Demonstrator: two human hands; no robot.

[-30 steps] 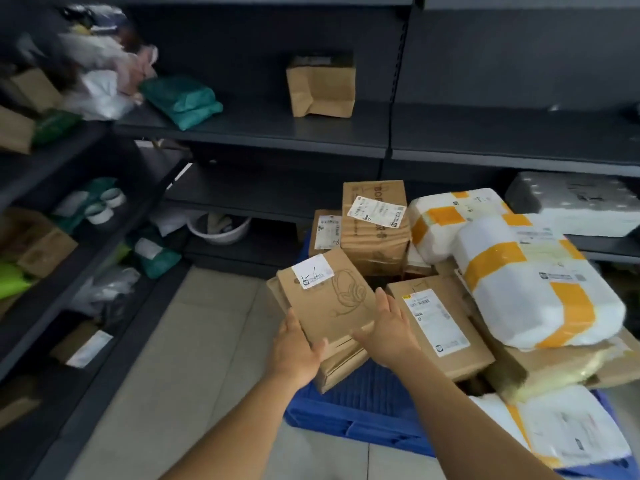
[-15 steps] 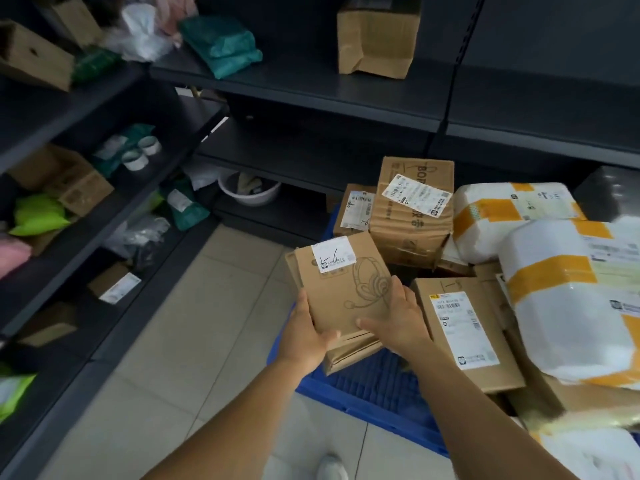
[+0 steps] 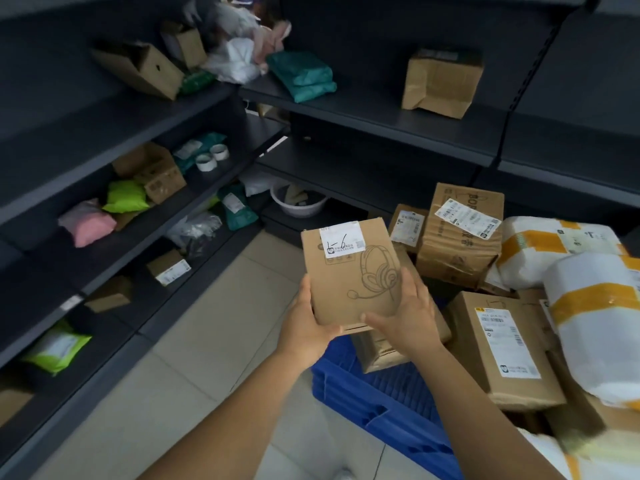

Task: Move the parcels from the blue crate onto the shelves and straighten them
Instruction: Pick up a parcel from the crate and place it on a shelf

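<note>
A flat brown box with a headset drawing and a white label (image 3: 349,271) is held between both hands, above the blue crate's left end. My left hand (image 3: 306,323) grips its lower left edge, my right hand (image 3: 407,311) its lower right side. The blue crate (image 3: 377,407) sits on the floor at lower right, piled with parcels: a brown box with a long label (image 3: 498,344), a tall carton (image 3: 460,237), a small brown parcel (image 3: 377,351) under the held box, and white bags with orange tape (image 3: 595,320). Dark shelves (image 3: 381,116) run along the back and left.
On the back shelf stand a crumpled brown box (image 3: 441,83) and a teal bag (image 3: 304,76). The left shelves (image 3: 104,109) carry boxes, pink, green and grey bags, and tape rolls (image 3: 211,157). A white basin (image 3: 298,202) sits low in the corner. Pale floor tiles (image 3: 180,368) lie between.
Both hands have lifted the headset box up off the pile and turned it upright. My view has swung left and down, showing more of the left shelves.
</note>
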